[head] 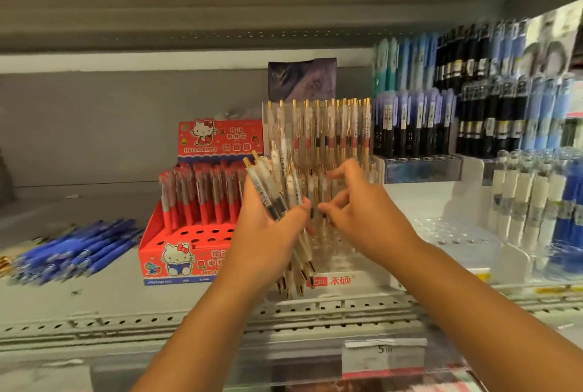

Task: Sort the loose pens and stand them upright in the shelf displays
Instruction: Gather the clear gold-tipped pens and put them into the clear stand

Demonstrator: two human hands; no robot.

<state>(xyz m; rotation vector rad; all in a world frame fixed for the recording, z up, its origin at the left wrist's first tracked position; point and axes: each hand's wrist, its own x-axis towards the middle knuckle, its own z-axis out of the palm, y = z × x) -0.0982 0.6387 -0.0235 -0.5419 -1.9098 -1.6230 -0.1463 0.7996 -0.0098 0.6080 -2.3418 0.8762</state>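
Left hand grips pen bundle; right hand apparently pinches single pen at clear display.

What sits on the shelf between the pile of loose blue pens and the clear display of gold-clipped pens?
The red cartoon-cat display box, holding red pens, in the head view.

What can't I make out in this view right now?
Head view:
- Front holes of the clear display: hidden behind the left hand, its pen bundle and the right hand.
- Whether the right hand pinches a pen: fingers cover it.
- Far-right pens: blurred, labels unreadable.
- Price tag: print too small.
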